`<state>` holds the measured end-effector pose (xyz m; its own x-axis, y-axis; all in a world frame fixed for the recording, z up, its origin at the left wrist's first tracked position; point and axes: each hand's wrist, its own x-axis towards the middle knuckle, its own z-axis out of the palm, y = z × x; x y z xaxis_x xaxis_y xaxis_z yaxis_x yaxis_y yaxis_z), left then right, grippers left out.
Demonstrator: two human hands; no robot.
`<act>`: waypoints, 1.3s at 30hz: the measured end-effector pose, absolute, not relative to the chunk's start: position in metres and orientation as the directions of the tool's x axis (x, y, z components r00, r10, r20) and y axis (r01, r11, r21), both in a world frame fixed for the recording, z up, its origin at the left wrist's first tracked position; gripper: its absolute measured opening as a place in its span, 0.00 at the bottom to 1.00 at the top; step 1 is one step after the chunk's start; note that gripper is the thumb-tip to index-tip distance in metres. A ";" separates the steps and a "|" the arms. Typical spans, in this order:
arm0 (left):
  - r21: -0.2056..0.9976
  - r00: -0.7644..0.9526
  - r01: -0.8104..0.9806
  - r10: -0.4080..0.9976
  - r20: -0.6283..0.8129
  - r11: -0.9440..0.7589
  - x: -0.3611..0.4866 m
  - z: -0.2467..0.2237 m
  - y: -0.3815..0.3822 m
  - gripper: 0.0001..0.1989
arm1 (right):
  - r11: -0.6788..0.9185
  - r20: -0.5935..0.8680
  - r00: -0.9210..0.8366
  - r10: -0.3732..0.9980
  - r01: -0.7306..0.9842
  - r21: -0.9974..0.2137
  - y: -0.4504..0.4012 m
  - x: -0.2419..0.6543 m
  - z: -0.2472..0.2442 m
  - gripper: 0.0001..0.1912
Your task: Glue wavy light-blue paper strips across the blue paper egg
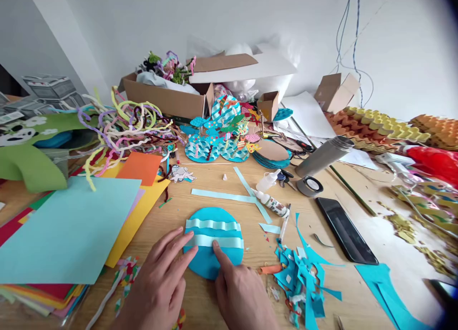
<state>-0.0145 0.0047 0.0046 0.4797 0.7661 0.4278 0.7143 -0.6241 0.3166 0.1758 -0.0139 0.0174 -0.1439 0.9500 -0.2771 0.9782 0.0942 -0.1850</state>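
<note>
Two pale strips (pixel 213 224) run side to side across the blue disc (pixel 204 264), the open left hand (pixel 157 273) touching its left edge, gripping nothing, the right hand (pixel 245 296) index-down on the lower strip, any grip hidden.

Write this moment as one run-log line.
Right hand: index fingertip on lower pale-blue paper strip | left hand: fingertips at left edge of round turquoise disc
</note>
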 end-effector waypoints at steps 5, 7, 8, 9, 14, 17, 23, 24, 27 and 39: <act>0.309 0.493 0.718 0.769 0.407 -0.624 -0.016 0.001 0.008 0.30 | 0.074 -0.221 -0.140 0.965 0.957 -0.282 -0.016 0.180 0.009 0.30; 0.310 0.496 0.717 0.769 0.402 -0.625 -0.016 0.002 0.008 0.30 | 0.048 -0.212 -0.125 0.969 0.941 -0.335 -0.016 0.181 0.007 0.28; 0.310 0.498 0.718 0.770 0.398 -0.624 -0.016 0.003 0.008 0.30 | 0.036 -0.210 -0.118 0.971 0.933 -0.358 -0.016 0.181 0.006 0.28; 0.307 0.497 0.720 0.771 0.398 -0.622 -0.017 0.004 0.007 0.30 | 0.028 -0.210 -0.115 0.971 0.926 -0.377 -0.016 0.181 0.006 0.28; 0.302 0.489 0.724 0.770 0.410 -0.620 -0.018 0.008 0.007 0.29 | 0.040 -0.173 -0.123 0.977 0.908 -0.417 -0.017 0.181 0.003 0.27; 0.320 0.481 0.722 0.778 0.404 -0.613 -0.018 0.008 0.007 0.29 | 0.068 -0.137 -0.127 0.982 0.926 -0.372 -0.018 0.180 0.001 0.28; 0.345 0.480 0.712 0.783 0.397 -0.611 -0.018 0.006 0.006 0.29 | 0.069 -0.215 -0.117 0.970 0.973 -0.220 -0.017 0.174 0.000 0.33; 0.346 0.478 0.712 0.782 0.399 -0.611 -0.017 0.006 0.006 0.28 | 0.070 -0.230 -0.116 0.966 0.977 -0.199 -0.017 0.174 0.000 0.34; 0.351 0.467 0.714 0.786 0.406 -0.606 -0.017 0.007 0.005 0.28 | 0.078 -0.269 -0.112 0.957 0.988 -0.133 -0.017 0.172 0.003 0.35; 0.361 0.454 0.704 0.779 0.432 -0.611 -0.010 0.010 0.008 0.29 | 0.076 -0.387 -0.111 0.915 0.991 -0.106 -0.002 0.165 0.030 0.32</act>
<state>-0.0097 0.0081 0.0097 0.4545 0.7788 0.4324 0.7045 -0.6113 0.3605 0.1651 -0.0021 0.0300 -0.1114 0.9154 -0.3868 0.9914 0.0757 -0.1063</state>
